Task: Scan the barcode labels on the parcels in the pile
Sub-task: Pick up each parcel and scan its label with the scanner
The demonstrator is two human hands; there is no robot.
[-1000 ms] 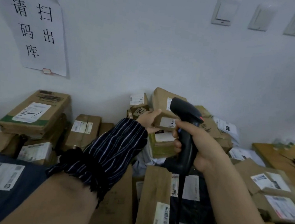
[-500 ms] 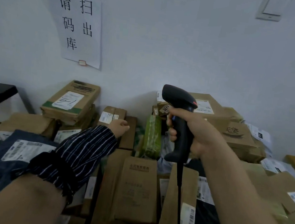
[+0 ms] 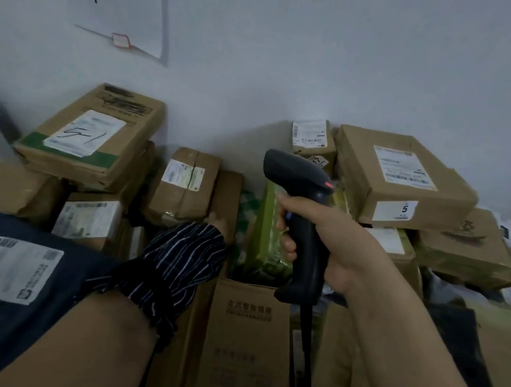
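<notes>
Black scanner (image 3: pixel 297 174) gripped in right hand (image 3: pixel 334 243); left hand (image 3: pixel 219 222) at taped parcel (image 3: pixel 185 185), its grip hidden.

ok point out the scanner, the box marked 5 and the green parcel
scanner (image 3: pixel 307 231): head view, on the black handle below its head
box marked 5 (image 3: pixel 405 169): head view, on the white label on its top face
green parcel (image 3: pixel 265 232): head view, on its green wrapping, left of the scanner

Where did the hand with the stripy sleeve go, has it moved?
Yes. The left hand moved left, toward the box marked 5-1. It is now at the taped parcel beside that box.
</notes>
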